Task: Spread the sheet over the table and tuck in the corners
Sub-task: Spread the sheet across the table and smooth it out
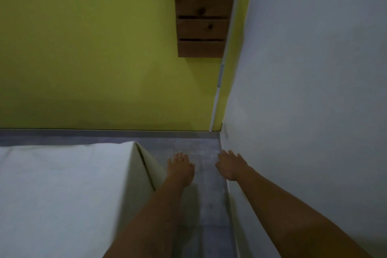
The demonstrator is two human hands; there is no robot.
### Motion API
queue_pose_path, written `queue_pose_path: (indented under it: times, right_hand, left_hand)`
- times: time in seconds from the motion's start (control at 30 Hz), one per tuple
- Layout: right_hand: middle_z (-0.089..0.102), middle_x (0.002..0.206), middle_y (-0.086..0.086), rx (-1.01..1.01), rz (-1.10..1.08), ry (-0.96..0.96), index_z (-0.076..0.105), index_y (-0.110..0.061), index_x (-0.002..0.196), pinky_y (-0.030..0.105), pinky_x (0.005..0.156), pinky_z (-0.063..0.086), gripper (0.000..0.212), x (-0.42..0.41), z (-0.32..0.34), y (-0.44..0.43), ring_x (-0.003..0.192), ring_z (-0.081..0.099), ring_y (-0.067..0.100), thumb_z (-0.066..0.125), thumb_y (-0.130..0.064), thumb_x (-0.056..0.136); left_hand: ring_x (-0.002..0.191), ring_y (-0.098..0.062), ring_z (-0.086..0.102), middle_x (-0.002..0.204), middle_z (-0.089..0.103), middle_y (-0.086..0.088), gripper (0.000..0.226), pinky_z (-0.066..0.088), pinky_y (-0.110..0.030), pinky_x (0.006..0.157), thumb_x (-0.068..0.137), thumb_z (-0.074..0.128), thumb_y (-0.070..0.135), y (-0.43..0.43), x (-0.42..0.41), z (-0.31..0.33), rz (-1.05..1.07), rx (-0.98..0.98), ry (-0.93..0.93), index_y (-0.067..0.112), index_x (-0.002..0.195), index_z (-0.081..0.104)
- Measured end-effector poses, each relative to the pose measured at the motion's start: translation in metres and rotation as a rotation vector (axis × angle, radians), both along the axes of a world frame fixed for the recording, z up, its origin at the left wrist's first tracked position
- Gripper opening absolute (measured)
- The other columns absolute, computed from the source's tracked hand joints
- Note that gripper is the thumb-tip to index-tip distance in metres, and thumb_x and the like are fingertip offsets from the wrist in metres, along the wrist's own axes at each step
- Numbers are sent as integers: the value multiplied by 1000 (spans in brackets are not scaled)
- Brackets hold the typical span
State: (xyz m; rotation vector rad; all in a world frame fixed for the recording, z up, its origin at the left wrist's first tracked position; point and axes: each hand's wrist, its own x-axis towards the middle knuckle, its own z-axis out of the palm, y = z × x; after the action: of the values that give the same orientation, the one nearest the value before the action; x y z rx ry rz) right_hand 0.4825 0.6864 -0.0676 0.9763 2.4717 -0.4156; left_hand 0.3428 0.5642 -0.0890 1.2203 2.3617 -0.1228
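Observation:
A white sheet [58, 184] covers the table at the lower left, smooth on top. Its far right corner [138, 151] shows a folded crease running down the side [144, 176]. My left hand [181, 166] reaches forward just right of that corner, fingers apart, palm down, holding nothing and not touching the sheet. My right hand [230, 165] stretches out beside it, close to the white wall, fingers spread and empty. Both hands hover over the grey floor strip [205, 201].
A green wall [94, 58] stands behind the table and a white wall [314, 90] closes in on the right. A wooden drawer unit [202, 27] hangs on the green wall. The gap between table and white wall is narrow.

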Motion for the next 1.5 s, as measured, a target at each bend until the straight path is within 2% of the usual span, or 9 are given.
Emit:
queue_pose_path:
  times: [0.23, 0.37, 0.53, 0.83, 1.0, 1.17, 1.33, 1.5]
  right_hand:
    - [11, 160, 9, 38, 186, 20, 20, -9, 150, 48, 117, 12, 55, -78, 9, 48, 146, 11, 30, 24, -34, 101]
    - [16, 159, 8, 56, 278, 36, 23, -10, 149, 47, 115, 19, 55, -143, 13, 76, 144, 18, 29, 25, -36, 100]
    - [7, 161, 8, 63, 395, 31, 19, -8, 150, 52, 117, 13, 55, -244, 24, 109, 147, 8, 32, 23, -37, 102]
    - [14, 159, 7, 66, 607, 51, 24, -9, 147, 52, 115, 15, 53, -412, 29, 131, 146, 12, 32, 24, -36, 102]
    - [9, 161, 6, 54, 717, 32, 21, -10, 149, 51, 117, 13, 53, -487, 20, 143, 147, 8, 30, 23, -36, 102]
    - [7, 161, 5, 70, 870, 31, 18, -12, 150, 50, 117, 11, 54, -572, 21, 161, 147, 6, 29, 22, -35, 102]
    - [11, 160, 6, 97, 1041, 67, 21, -11, 149, 51, 117, 12, 53, -660, 31, 149, 147, 9, 29, 22, -35, 102]
    - [13, 160, 7, 70, 1208, 97, 22, -10, 149, 51, 117, 13, 53, -732, 30, 98, 146, 10, 29, 23, -33, 101]
  left_hand:
    - [148, -27, -1, 160, 0, -13, 57, 2, -47, 119, 104, 13, 34, 22, -59, 7, 154, 12, 45, 5, 152, 3]
    - [148, -28, -1, 160, 0, -15, 57, 2, -48, 119, 104, 14, 33, 32, -107, 11, 250, 13, 42, 3, 151, 3]
    - [148, -28, -3, 160, -3, -15, 57, 1, -47, 119, 105, 13, 32, 58, -190, 26, 362, 42, 49, 2, 151, 1]
    - [148, -28, -2, 160, -1, -14, 57, 0, -48, 119, 104, 12, 34, 79, -319, 27, 551, 14, 48, 4, 151, 3]
    - [148, -29, -2, 160, -1, -16, 57, 1, -49, 119, 104, 9, 34, 81, -378, 14, 658, -7, 44, 3, 151, 2]
    - [148, -28, -2, 160, -1, -16, 57, 1, -49, 119, 105, 10, 34, 87, -436, 16, 850, 7, 18, 3, 151, 3]
    - [148, -27, -3, 160, -2, -15, 55, -1, -48, 119, 105, 12, 32, 80, -486, 24, 1001, 50, 44, 4, 152, 2]
    - [148, -28, -5, 160, -5, -14, 56, -2, -48, 119, 105, 12, 34, 31, -521, 23, 1189, 17, 73, 6, 152, 1]
